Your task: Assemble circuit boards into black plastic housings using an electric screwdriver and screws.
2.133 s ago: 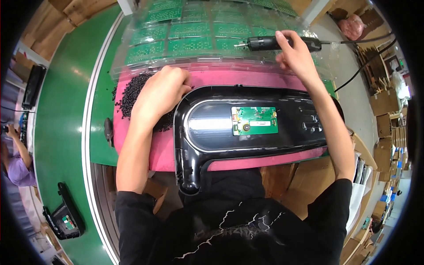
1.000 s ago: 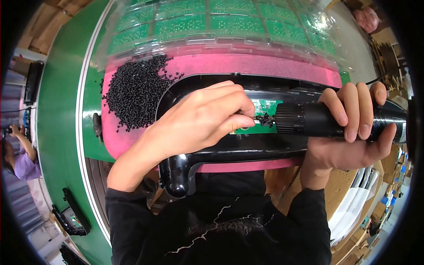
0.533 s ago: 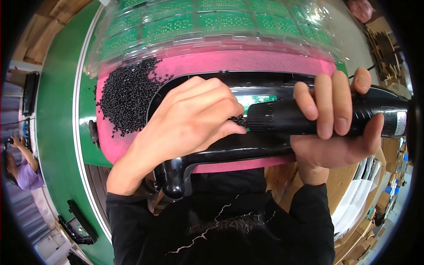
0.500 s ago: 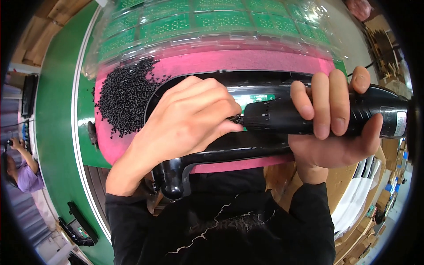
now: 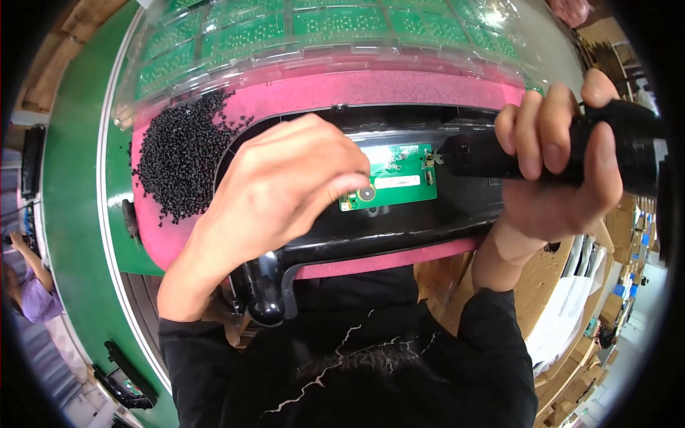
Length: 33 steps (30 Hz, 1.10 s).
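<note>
A black plastic housing [image 5: 371, 227] lies on the pink mat, with a green circuit board [image 5: 403, 187] inside it. My right hand [image 5: 560, 160] is wrapped round a black electric screwdriver [image 5: 477, 155], held nearly level. Its tip points left, over the right edge of the board. My left hand [image 5: 292, 182] hovers over the board's left end, thumb and fingers pinched together; whatever they hold, if anything, is hidden. A heap of small black screws [image 5: 178, 160] is spread on the mat to the left of the housing.
Behind the pink mat [image 5: 442, 89] are clear plastic trays [image 5: 335, 53] of green circuit boards. A small dark part [image 5: 130, 218] lies left of the mat. Another black housing [image 5: 125, 378] rests on the green table [image 5: 82, 178]. A co-worker [image 5: 36, 292] is at far left.
My right hand has moved the electric screwdriver up and right, away from my left hand. The fingers of my left hand have drawn back from its tip, and more of the circuit board shows.
</note>
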Tool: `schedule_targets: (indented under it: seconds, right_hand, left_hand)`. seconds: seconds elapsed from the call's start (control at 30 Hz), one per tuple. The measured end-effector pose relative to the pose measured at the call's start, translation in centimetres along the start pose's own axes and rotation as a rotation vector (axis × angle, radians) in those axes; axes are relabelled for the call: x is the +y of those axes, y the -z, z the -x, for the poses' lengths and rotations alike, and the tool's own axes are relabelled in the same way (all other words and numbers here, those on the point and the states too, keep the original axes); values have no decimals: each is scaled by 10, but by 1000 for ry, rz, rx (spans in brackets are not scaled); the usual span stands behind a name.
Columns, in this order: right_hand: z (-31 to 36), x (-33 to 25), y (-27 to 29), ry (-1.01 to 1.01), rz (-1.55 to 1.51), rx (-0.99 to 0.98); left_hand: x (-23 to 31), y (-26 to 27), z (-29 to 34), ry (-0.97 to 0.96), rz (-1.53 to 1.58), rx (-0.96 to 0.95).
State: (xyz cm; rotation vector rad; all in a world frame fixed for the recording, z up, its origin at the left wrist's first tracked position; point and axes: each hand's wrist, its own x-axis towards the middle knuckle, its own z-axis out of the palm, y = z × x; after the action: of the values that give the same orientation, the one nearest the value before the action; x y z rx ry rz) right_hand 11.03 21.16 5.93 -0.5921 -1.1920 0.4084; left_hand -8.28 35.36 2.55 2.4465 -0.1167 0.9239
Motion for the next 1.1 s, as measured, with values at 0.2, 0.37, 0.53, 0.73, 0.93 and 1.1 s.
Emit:
schedule_targets:
  seconds: [0.2,0.37,0.53,0.73,0.93,1.1]
  right_hand:
    - [-2,9,-4,-39,149,-18]
    - [1,8,-6,-54,172,-6]
    - [3,8,-11,-65,218,-13]
    - [1,14,-12,-81,180,-79]
    - [1,14,-20,-87,300,-13]
    - [6,10,-14,-102,159,-60]
  left_hand:
    - [0,-2,6,58,-32,-131]
    - [0,-3,7,37,-76,-214]
    - [5,-2,8,146,-138,-299]
    - [10,1,9,270,-117,-310]
    - [11,4,10,267,-129,-302]
    - [6,3,8,231,-108,-288]
